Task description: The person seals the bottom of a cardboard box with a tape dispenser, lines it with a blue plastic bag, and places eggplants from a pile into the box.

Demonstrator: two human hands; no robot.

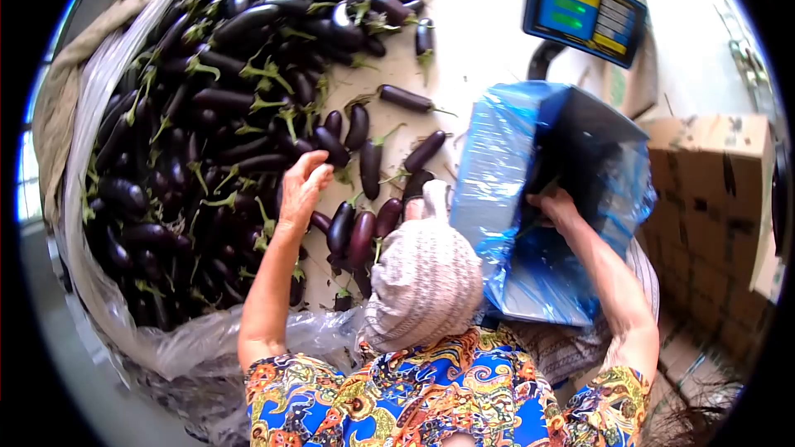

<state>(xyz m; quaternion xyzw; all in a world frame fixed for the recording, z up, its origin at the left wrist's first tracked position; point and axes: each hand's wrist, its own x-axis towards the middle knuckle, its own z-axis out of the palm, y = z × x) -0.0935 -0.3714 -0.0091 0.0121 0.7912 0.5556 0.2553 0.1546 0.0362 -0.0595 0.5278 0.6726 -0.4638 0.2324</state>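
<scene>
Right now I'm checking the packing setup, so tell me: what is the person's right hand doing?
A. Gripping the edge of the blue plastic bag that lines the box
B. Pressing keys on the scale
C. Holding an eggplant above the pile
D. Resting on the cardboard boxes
A: the right hand grips the edge of the blue plastic bag lining the tilted box, while the left hand reaches over the eggplants.

A digital scale (pixel 585 10) sits at the top right, with stacked cardboard boxes (pixel 704 199) below it.
</scene>
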